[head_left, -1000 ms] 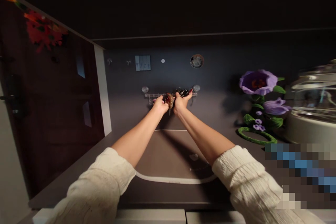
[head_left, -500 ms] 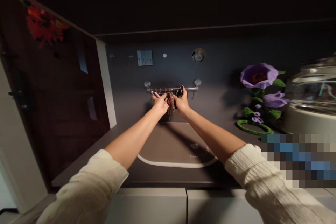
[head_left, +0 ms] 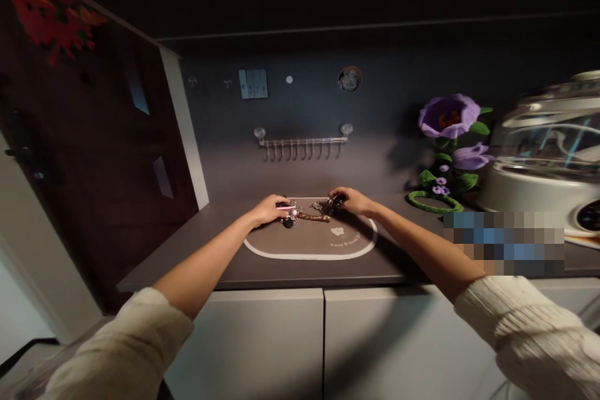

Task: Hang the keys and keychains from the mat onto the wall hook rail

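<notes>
My left hand (head_left: pixel 268 210) is low over the brown mat (head_left: pixel 276 244), closed around a bunch of keys (head_left: pixel 289 217) with a pink piece and round dark fobs. A strap with "LOVE" lettering (head_left: pixel 315 218) lies on the mat to its right. Across from it, my right hand (head_left: pixel 352 201) has its fingers curled round dark keys (head_left: pixel 336 202) at the mat's back right; a few metal bits show beside them. On the wall above, the clear hook rail (head_left: pixel 304 142) has bare hooks.
Purple knitted flowers (head_left: pixel 450 117) with a green ring base stand on the counter at right, beside a white appliance with a clear lid (head_left: pixel 548 137). A dark door (head_left: pixel 94 187) is at left. White cabinet doors (head_left: pixel 253 337) lie below the counter edge.
Both hands have come down from the hook rail to the mat and moved apart. The keys that hung on the rail are now at the mat, under and between the hands.
</notes>
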